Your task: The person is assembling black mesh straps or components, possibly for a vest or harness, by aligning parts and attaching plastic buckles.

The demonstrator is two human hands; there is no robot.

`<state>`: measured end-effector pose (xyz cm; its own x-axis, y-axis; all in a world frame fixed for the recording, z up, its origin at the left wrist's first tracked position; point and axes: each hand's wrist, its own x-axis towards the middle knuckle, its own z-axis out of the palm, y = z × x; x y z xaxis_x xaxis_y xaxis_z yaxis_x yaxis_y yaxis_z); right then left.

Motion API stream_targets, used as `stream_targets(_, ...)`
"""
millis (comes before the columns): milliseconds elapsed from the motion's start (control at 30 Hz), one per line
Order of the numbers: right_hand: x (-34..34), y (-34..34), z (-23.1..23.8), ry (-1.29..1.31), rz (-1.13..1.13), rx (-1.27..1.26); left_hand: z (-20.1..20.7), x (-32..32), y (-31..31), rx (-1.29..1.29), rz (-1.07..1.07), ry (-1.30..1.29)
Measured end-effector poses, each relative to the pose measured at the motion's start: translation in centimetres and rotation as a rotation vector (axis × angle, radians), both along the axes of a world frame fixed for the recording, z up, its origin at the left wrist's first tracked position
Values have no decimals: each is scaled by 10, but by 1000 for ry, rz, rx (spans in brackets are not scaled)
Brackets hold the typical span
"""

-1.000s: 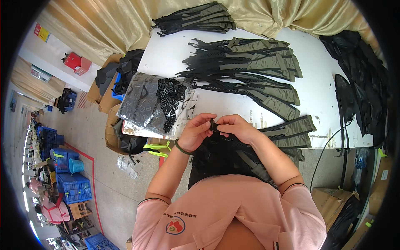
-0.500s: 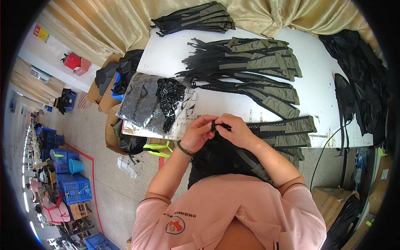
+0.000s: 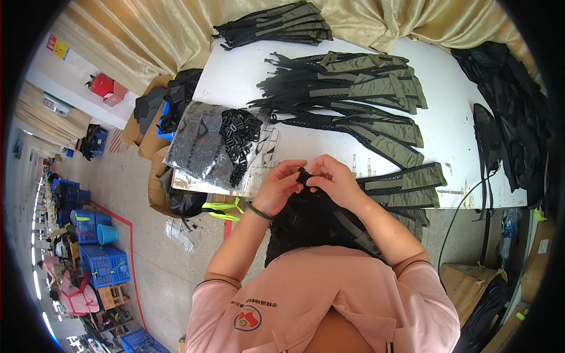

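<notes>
Two hands, the left hand [image 3: 276,189] and the right hand [image 3: 336,183], have their fingers clamped on one buckle [image 3: 303,176] between them, above the tabletop [image 3: 450,106] near its front edge. It's small, black and blocky; finer detail is too small to make out. Two strips [image 3: 415,176], green and black, lie right of it. Leftward, one clear bag [image 3: 196,144] and a heap of black loops [image 3: 240,141], too many to count. Farthest, one bundle [image 3: 285,26].
</notes>
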<state>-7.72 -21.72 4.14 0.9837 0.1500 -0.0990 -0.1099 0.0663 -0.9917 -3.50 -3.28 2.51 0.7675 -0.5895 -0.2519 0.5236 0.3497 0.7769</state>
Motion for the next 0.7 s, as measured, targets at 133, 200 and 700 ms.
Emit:
stream_targets(133, 2, -2, 8, -123, 33, -74, 12, -3, -7, 60, 46, -59)
stream_targets(200, 4, -3, 10, -206, 33, -174, 14, -3, -10, -11, 107, 52)
stream_targets(700, 0, -10, 1, -38, -15, 83, 4, -12, -30, 173, 273, -179)
